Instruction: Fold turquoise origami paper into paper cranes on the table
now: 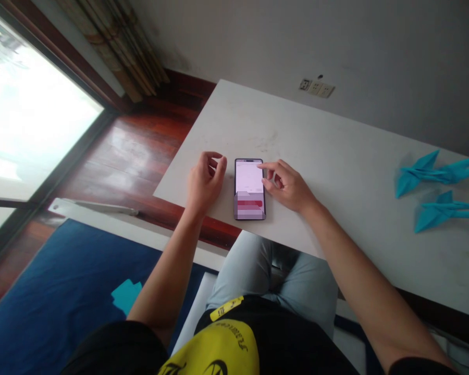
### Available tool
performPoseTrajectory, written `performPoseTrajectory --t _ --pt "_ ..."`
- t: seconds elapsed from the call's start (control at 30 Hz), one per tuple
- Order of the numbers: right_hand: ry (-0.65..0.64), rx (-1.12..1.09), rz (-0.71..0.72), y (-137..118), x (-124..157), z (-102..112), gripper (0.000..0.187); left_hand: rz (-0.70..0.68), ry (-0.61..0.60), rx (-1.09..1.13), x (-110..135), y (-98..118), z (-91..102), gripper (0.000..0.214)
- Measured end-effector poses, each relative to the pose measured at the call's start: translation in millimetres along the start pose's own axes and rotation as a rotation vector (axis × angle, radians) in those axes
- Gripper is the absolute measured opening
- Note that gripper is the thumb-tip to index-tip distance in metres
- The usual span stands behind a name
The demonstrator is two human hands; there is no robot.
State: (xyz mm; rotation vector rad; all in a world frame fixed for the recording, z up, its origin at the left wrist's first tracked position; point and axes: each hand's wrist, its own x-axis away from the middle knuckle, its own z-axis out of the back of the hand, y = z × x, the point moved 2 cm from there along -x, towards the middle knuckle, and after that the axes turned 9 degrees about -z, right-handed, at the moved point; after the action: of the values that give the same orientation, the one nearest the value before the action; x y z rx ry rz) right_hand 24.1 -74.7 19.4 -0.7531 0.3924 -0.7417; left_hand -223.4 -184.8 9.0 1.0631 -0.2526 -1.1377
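Note:
A smartphone (249, 177) lies face up near the front edge of the white table (328, 140), its screen lit and its lower part blurred out. Just left of the phone, my left hand (207, 179) rests on the table with its fingers curled in; whether anything is inside them is hidden. On the other side, my right hand (287, 185) has its index finger stretched to the phone's upper right edge. Its thumb is apart from that finger, close to the phone's right side, and nothing is held.
Blue folded paper cranes (433, 216) stand at the table's right. Blue paper (127, 296) lies on the dark blue bedding (82, 271) at lower left. A wall with sockets (316, 88) runs behind the table; a curtain (121, 47) hangs beside the window (35, 109).

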Motion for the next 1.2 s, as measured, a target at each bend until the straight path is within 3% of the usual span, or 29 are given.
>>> performPoseTrajectory --t 0.4,0.6,0.87,1.2 --pt "0.048 0.006 0.026 2.3 -3.8 2.8 0.029 0.008 -0.027 -0.007 3.4 6.8 5.7 0.017" --pt "0.122 -0.024 0.124 7.4 -3.8 -1.6 0.031 0.013 -0.027 -0.005 4.4 7.7 6.8 0.015" --pt "0.113 -0.008 0.118 11.0 -4.4 -3.8 0.034 0.021 -0.027 -0.011 4.6 7.2 6.6 0.015" --pt "0.036 -0.119 0.071 17.8 -4.0 -3.9 0.065 0.008 -0.024 -0.015 4.6 7.1 6.8 0.015"
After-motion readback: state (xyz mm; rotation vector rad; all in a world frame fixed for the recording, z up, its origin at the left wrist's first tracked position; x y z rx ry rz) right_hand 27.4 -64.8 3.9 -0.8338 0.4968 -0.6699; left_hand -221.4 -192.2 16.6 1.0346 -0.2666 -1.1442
